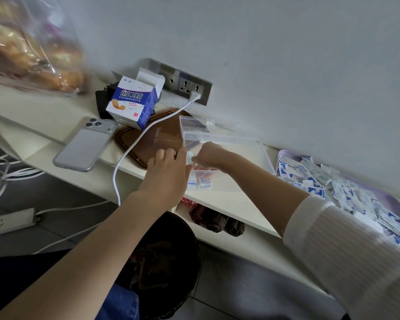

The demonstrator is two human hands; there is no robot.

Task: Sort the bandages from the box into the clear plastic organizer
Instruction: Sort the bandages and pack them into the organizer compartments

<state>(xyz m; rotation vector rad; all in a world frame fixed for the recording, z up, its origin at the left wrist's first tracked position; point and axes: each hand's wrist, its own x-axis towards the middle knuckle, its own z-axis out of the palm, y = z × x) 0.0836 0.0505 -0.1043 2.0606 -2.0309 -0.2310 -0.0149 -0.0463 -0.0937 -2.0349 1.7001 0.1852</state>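
A clear plastic organizer [261, 148] sits on the white shelf with its lid raised at the back. Two wrapped bandages [200, 182] lie inside its near left corner. My right hand [209, 154] reaches into the organizer and pinches a white bandage [189, 158] at its left wall. My left hand [165, 170] rests against the outside of that wall, fingers curled over the rim next to the same bandage. The open blue-and-white bandage box [133, 101] stands upright to the left. A loose heap of wrapped bandages [333, 188] lies on a purple tray [390, 199] at the right.
A phone [84, 144] lies face down at the left, beside a brown tray [153, 139]. A white charging cable [134, 144] runs from the wall socket [187, 85] over the shelf edge. A bag of bread [30, 47] sits far left. A dark bin [169, 262] stands below.
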